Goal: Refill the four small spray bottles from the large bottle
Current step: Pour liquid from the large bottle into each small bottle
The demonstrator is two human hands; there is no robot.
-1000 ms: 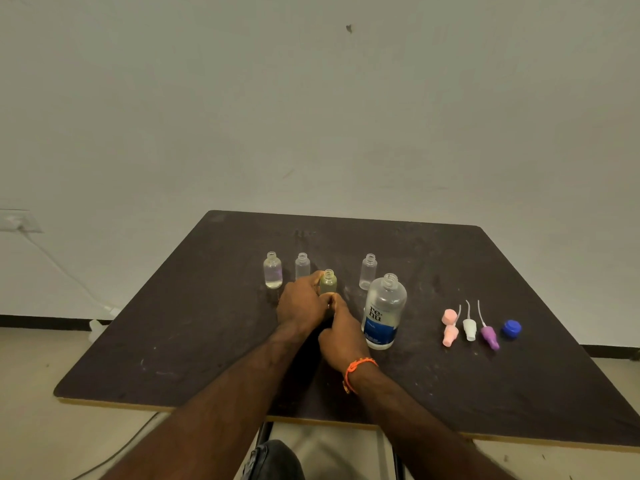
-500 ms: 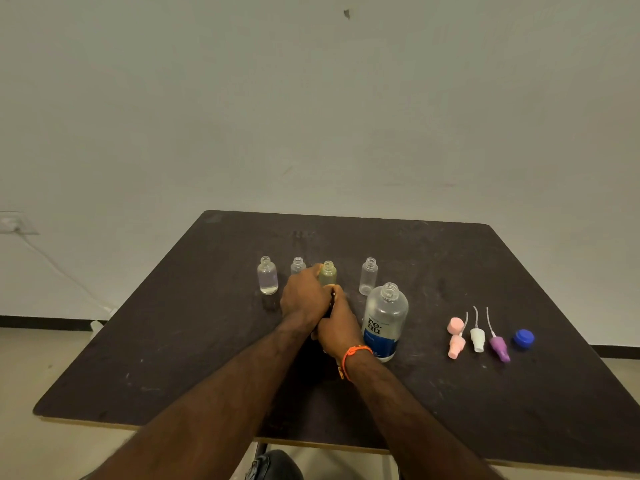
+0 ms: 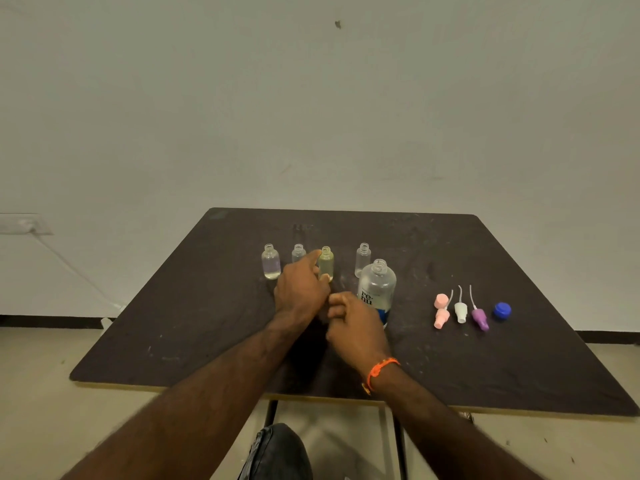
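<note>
Four small clear bottles stand uncapped in a row on the dark table (image 3: pixel 519 368): one at the left (image 3: pixel 270 262), a second (image 3: pixel 298 252) half hidden behind my left hand, a yellowish one (image 3: pixel 326 263), and one at the right (image 3: pixel 362 260). The large bottle (image 3: pixel 376 289) stands open, right of centre. My left hand (image 3: pixel 301 289) holds the yellowish bottle between forefinger and thumb. Just in front of the large bottle, my right hand (image 3: pixel 353 320) has its fingers curled, and I see nothing in it.
Spray tops lie at the right: a pink one (image 3: pixel 441 311), a white one (image 3: pixel 460 308) and a purple one (image 3: pixel 480 317), with a blue cap (image 3: pixel 502 310) beyond them. A cable (image 3: pixel 69 268) runs down the wall at the left.
My right hand has drawn back from the yellowish bottle toward me. My left hand stays at that bottle, its forefinger now stretched up beside the neck.
</note>
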